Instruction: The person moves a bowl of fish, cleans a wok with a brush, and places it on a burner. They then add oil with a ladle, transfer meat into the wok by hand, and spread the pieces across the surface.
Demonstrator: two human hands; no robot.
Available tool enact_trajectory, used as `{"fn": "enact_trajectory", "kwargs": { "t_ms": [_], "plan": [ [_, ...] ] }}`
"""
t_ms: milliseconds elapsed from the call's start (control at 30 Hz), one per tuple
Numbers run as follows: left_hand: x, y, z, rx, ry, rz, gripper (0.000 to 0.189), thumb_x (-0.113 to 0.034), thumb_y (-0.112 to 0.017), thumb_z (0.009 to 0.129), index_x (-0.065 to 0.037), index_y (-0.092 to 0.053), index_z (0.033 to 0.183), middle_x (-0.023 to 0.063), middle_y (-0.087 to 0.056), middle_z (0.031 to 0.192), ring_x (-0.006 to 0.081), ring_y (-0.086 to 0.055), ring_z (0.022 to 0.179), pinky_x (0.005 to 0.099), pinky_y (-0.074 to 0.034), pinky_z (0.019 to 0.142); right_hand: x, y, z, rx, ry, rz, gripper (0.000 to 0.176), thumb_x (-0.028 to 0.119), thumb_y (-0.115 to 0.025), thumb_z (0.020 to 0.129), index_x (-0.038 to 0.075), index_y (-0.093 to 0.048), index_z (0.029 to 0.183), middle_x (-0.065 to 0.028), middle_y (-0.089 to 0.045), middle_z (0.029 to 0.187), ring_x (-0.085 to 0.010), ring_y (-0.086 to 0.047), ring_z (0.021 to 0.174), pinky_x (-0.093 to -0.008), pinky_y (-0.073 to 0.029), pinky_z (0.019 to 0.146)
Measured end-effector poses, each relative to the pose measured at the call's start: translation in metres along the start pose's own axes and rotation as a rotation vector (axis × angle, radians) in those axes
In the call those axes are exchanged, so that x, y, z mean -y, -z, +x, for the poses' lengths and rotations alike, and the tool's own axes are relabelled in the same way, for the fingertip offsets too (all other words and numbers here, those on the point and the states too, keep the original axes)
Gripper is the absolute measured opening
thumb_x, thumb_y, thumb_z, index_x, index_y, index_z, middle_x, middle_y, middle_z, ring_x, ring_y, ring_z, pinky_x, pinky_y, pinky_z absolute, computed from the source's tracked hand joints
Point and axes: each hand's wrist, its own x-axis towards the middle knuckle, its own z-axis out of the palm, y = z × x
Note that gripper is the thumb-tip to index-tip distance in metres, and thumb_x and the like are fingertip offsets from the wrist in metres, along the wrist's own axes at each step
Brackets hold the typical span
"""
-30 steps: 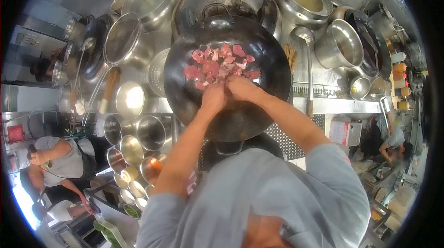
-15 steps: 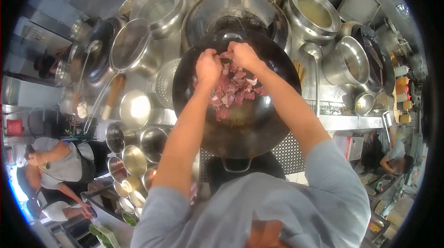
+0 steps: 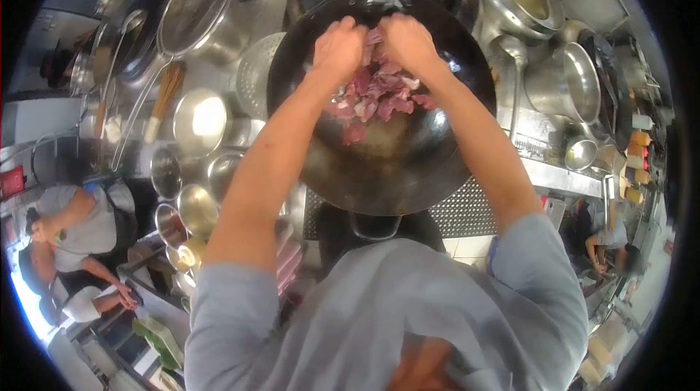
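while over wok (image 3: pixel 379 172), l hand (image 3: pixel 337 48) & r hand (image 3: pixel 408 41) pinching meat pcs (image 3: pixel 379 96); ladle (image 3: pixel 510 48), strainer (image 3: pixel 194 9), pots (image 3: pixel 561 81) alongside

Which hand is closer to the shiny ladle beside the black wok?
Right. The right hand rests on the meat, on the side of the wok toward the ladle; the left hand is beside it, farther from the ladle.

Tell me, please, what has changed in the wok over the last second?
Both hands crossed the meat: the left hand and right hand, earlier at its near edge, now dig in at its far side. The pieces, then spread out, now lie heaped toward the middle of the wok. The hands stay close together; the wok holds its place.
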Motion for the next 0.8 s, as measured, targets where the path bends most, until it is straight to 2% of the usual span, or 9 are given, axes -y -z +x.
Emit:
{"fn": "enact_trajectory", "kwargs": {
  "t_ms": [100,167,333,467,567,600,733,767,800],
  "plan": [
    [-0.002,0.036,-0.02,-0.188,0.112,-0.206,0.021,-0.015,-0.061,0.089,-0.009,-0.072,0.105,0.014,-0.066,0.093,0.031,-0.066,0.086,0.0415,-0.053,0.076,0.056,-0.009,-0.058,0.476,0.284,0.036,0.01,0.012,-0.069,0.073,0.004,-0.071,0.08,-0.0174,-0.07,0.084,-0.0337,-0.071,0.08,-0.0449,-0.057,0.069],
    [-0.001,0.054,-0.042,-0.181,0.159,-0.311,0.02,-0.017,-0.062,0.092,-0.007,-0.071,0.106,0.0156,-0.069,0.091,0.0299,-0.068,0.083,0.0397,-0.053,0.074,0.068,-0.056,-0.094,0.454,0.26,0.087,0.013,0.014,-0.07,0.075,0.003,-0.072,0.083,-0.0176,-0.071,0.084,-0.0336,-0.072,0.082,-0.0457,-0.057,0.07],
    [-0.018,0.069,-0.115,0.171,0.54,-0.596,0.025,-0.023,-0.064,0.093,-0.005,-0.07,0.11,0.0165,-0.072,0.094,0.0257,-0.069,0.081,0.0351,-0.052,0.076,0.093,-0.057,-0.109,0.536,-0.119,0.271,0.018,0.015,-0.07,0.078,0.001,-0.073,0.087,-0.0191,-0.071,0.086,-0.035,-0.071,0.088,-0.0457,-0.057,0.077],
    [-0.028,0.046,-0.152,0.295,0.451,-0.557,0.031,-0.018,-0.065,0.091,-0.005,-0.066,0.119,0.0164,-0.071,0.1,0.0221,-0.068,0.084,0.0334,-0.051,0.079,0.099,-0.076,-0.114,0.465,-0.235,0.295,0.024,0.02,-0.072,0.077,0.001,-0.072,0.092,-0.0222,-0.07,0.09,-0.0363,-0.07,0.093,-0.0454,-0.056,0.08],
    [-0.029,0.047,-0.148,0.394,0.46,-0.674,0.034,-0.013,-0.066,0.089,-0.004,-0.063,0.122,0.0146,-0.071,0.102,0.0196,-0.066,0.085,0.0324,-0.05,0.08,0.077,-0.049,-0.108,0.394,-0.218,0.651,0.027,0.023,-0.074,0.076,0.004,-0.073,0.096,-0.0199,-0.071,0.09,-0.0341,-0.07,0.091,-0.0441,-0.054,0.081],
    [-0.025,0.044,-0.14,0.484,0.504,-0.742,0.031,-0.01,-0.067,0.089,-0.002,-0.064,0.118,0.011,-0.072,0.098,0.0175,-0.066,0.084,0.032,-0.051,0.079,0.063,-0.042,-0.107,0.365,-0.173,0.589,0.027,0.024,-0.072,0.079,0.005,-0.073,0.099,-0.0186,-0.071,0.09,-0.0333,-0.07,0.089,-0.0434,-0.053,0.081],
    [-0.031,0.027,-0.091,0.376,0.612,-1.014,0.021,-0.011,-0.067,0.09,0.0,-0.066,0.108,0.0089,-0.072,0.092,0.0156,-0.065,0.081,0.0306,-0.051,0.076,0.021,0.002,-0.088,0.252,-0.258,0.831,0.024,0.019,-0.069,0.082,0.003,-0.073,0.1,-0.0194,-0.072,0.092,-0.0344,-0.069,0.088,-0.0422,-0.053,0.08],
    [-0.036,0.025,-0.073,0.315,0.543,-0.952,0.021,-0.012,-0.067,0.09,-0.001,-0.067,0.107,0.0101,-0.072,0.093,0.0165,-0.066,0.081,0.0308,-0.051,0.076,0.015,0.021,-0.083,0.216,-0.352,0.885,0.023,0.018,-0.068,0.082,0.004,-0.074,0.099,-0.0196,-0.072,0.092,-0.035,-0.069,0.088,-0.0422,-0.053,0.08],
    [-0.04,0.021,-0.053,0.253,0.474,-0.89,0.02,-0.013,-0.067,0.09,-0.001,-0.067,0.106,0.0113,-0.072,0.093,0.0173,-0.067,0.081,0.0311,-0.052,0.076,0.001,0.018,-0.076,0.106,-0.35,0.708,0.021,0.016,-0.066,0.083,0.005,-0.074,0.099,-0.0201,-0.071,0.093,-0.0371,-0.069,0.088,-0.0428,-0.053,0.081]
  ]
}}
